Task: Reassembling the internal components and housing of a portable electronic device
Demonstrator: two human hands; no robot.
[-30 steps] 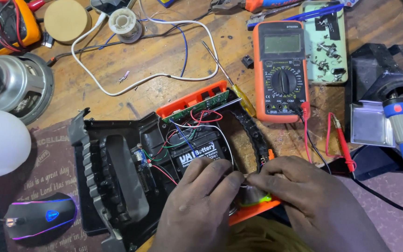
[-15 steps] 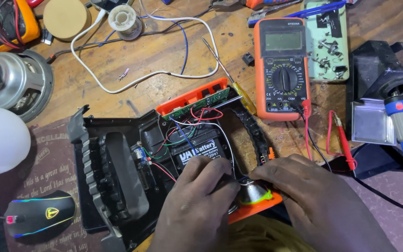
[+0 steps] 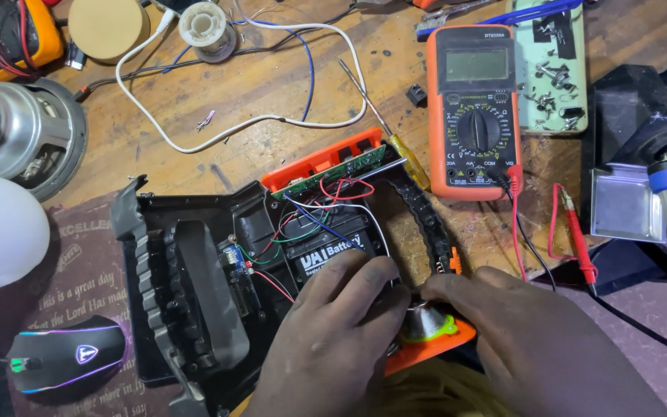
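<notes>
Nearest, both hands meet over a small silvery reflector cone (image 3: 424, 323) with a yellow-green rim, seated in the orange end of an opened black lamp casing (image 3: 194, 286). The left hand (image 3: 333, 340) lies just left of the cone, fingers together and curved, tips touching its edge. The right hand (image 3: 534, 340) comes from the right, fingertips bunched against the cone's upper rim; whether either truly pinches it I cannot tell. Just beyond the left fingers sits a black battery (image 3: 332, 251) under red, blue and white wires. Farther back lie a yellow-handled screwdriver (image 3: 384, 127), running diagonally, and an orange multimeter (image 3: 476, 108).
</notes>
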